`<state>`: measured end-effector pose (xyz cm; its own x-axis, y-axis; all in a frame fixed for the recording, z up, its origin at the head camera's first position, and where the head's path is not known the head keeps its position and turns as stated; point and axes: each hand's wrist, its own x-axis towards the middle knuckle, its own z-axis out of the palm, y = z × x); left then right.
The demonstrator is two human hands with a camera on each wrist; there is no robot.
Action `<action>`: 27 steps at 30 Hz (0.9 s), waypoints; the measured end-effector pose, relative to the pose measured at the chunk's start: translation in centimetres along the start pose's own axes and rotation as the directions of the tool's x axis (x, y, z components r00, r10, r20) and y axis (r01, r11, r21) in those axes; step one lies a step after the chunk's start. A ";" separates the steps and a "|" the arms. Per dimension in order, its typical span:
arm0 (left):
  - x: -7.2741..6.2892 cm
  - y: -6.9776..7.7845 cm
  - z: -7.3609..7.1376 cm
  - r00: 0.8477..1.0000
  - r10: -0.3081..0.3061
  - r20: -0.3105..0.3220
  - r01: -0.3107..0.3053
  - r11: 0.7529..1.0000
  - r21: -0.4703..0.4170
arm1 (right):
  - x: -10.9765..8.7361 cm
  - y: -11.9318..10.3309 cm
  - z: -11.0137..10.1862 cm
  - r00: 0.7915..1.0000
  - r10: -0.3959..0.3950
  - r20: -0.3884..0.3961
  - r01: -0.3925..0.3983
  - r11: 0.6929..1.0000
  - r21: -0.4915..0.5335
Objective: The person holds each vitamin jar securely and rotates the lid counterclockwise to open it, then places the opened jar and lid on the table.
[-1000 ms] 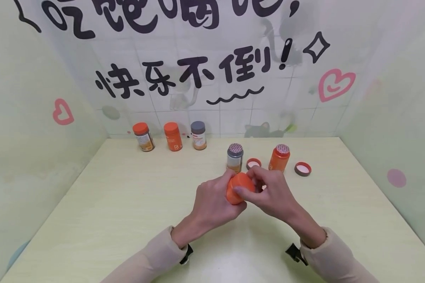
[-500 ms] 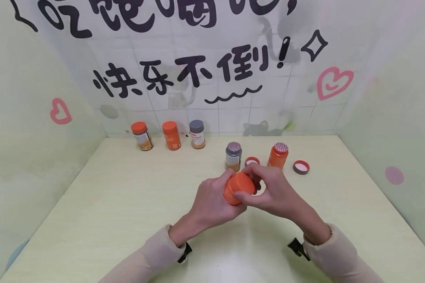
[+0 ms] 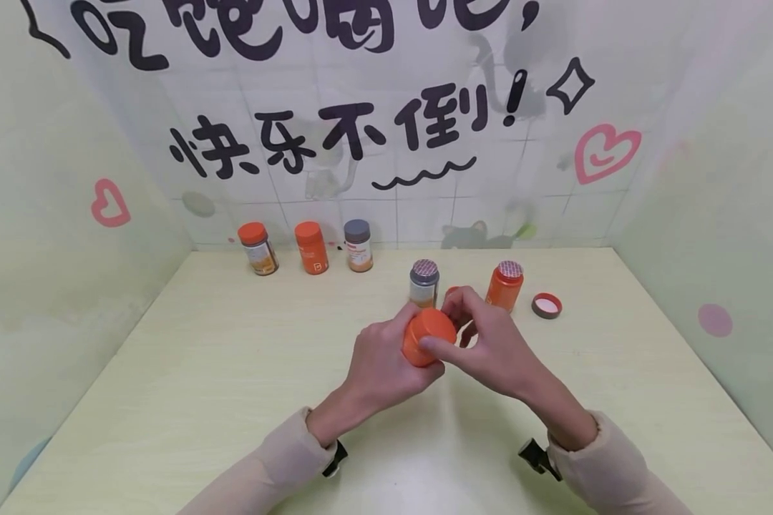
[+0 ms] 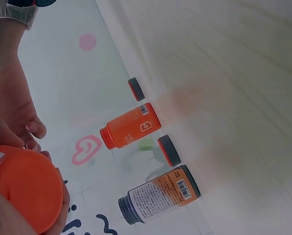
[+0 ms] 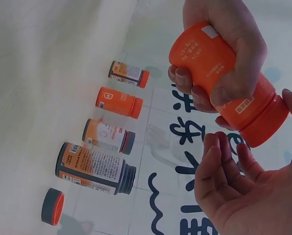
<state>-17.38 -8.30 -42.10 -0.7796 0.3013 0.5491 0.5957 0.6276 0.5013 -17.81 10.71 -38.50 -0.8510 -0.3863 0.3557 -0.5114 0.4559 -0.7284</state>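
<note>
My left hand (image 3: pixel 386 350) grips an orange supplement bottle (image 5: pixel 209 63), tilted over the table. Its orange cap (image 3: pixel 439 326) faces my right hand (image 3: pixel 492 343), and in the left wrist view the bottle's round base (image 4: pixel 31 188) shows. My right thumb touches the cap's rim while the curled fingers lie around its other side; their exact contact is partly hidden. Just beyond the hands stand an uncapped grey bottle (image 3: pixel 424 280) and an uncapped orange bottle (image 3: pixel 505 290), both with patterned seals over their mouths.
Along the back wall stand three capped bottles: white-labelled with orange cap (image 3: pixel 258 249), all orange (image 3: pixel 312 248), and grey-capped (image 3: pixel 358 246). A loose cap (image 3: pixel 546 306) lies right of the uncapped orange bottle. Another loose cap (image 5: pixel 53 206) lies between the uncapped bottles.
The held bottle and both hands have shifted slightly left. My right fingers have changed position around the cap. The standing bottles stay in place.
</note>
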 end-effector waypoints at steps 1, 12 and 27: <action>0.0 0.0 0.0 1.000 0.000 0.001 0.000 1.000 -0.004 | 0.0 0.0 0.0 1.000 0.005 -0.002 -0.005 1.000 0.013; -0.1 -0.4 0.3 0.999 -0.026 0.020 0.027 0.998 -0.053 | 0.2 0.5 -0.3 0.997 -0.026 0.075 0.017 0.992 0.126; 0.0 -0.3 0.2 0.996 -0.078 0.048 0.083 0.990 -0.110 | 0.3 0.5 -0.4 0.987 0.052 0.151 -0.088 0.967 0.240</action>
<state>-17.66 -8.36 -42.37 -0.8318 0.2857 0.4759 0.5470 0.5672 0.6156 -18.35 11.11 -38.53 -0.8487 -0.4785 0.2251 -0.3912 0.2819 -0.8760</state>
